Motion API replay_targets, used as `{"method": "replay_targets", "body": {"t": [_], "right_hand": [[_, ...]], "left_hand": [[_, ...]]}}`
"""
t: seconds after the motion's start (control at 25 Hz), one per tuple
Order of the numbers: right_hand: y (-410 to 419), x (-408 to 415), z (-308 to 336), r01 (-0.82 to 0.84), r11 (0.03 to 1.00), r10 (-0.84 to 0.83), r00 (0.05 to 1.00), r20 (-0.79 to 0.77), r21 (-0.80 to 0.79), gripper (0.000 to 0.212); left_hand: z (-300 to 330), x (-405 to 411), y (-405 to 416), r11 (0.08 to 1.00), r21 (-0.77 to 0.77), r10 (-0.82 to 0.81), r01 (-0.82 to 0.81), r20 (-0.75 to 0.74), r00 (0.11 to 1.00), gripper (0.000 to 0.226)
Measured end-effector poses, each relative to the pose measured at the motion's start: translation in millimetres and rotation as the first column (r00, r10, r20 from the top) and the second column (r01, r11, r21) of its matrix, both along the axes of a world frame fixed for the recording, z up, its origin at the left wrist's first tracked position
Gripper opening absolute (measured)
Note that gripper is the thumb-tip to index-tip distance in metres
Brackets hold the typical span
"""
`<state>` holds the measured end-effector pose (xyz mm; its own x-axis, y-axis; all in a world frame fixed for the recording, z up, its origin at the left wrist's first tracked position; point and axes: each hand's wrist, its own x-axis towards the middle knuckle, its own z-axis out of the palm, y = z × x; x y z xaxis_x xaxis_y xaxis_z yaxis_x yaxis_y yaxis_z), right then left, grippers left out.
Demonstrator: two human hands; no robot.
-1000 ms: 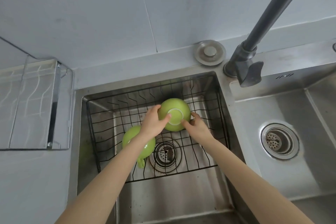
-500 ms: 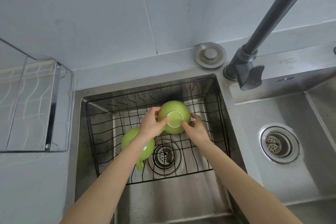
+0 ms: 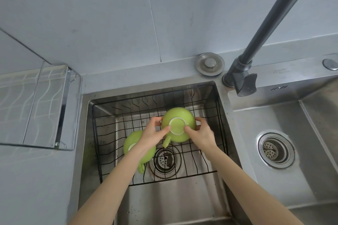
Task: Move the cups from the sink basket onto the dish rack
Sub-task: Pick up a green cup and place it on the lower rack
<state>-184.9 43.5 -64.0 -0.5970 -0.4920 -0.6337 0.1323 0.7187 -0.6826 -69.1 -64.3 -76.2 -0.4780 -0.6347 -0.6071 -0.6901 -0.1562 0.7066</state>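
An upside-down green cup [image 3: 178, 115] with a pale foot ring is held above the black wire sink basket [image 3: 201, 168], its handle pointing down toward me. My left hand [image 3: 151, 134] grips its left side and my right hand [image 3: 202, 134] grips its right side. A second green cup [image 3: 130, 143] lies upside down in the basket's left part, partly hidden under my left forearm, with its handle toward me. The metal dish rack [image 3: 36, 107] stands on the counter at the left.
The basket sits in the left steel sink bowl over a drain [image 3: 165, 160]. A dark faucet [image 3: 243, 76] rises at the right behind the sink. A round drain stopper [image 3: 210, 63] lies on the back ledge. The right bowl has its own drain [image 3: 275, 149].
The held cup has tilted and risen slightly, so its handle now shows below it. Both hands stay on the cup; my right fingers have shifted onto its foot ring.
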Motion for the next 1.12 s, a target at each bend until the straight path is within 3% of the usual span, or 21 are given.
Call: {"method": "replay_targets", "body": {"t": [0.36,0.68,0.92,1.12], "right_hand": [[26,13,47,-0.067,0.997,0.065,0.996,-0.062,-0.044,0.053],[56,44,101,-0.156,0.973,0.131,0.980,-0.148,-0.169,0.047],[70,83,123,-0.346,0.927,0.292,0.909,-0.299,-0.146,0.082],[62,134,134,-0.430,0.896,0.370,0.860,-0.352,-0.110,0.112]], "left_hand": [[49,29,27,0.998,0.060,0.019,-0.009,-0.167,0.986,0.040],[95,78,51,0.998,-0.032,-0.053,0.046,-0.281,0.958,0.051],[121,124,64,0.988,-0.082,-0.152,0.131,-0.359,0.921,0.070],[128,173,64,0.967,-0.212,-0.204,0.145,-0.295,0.933,0.086]]}}
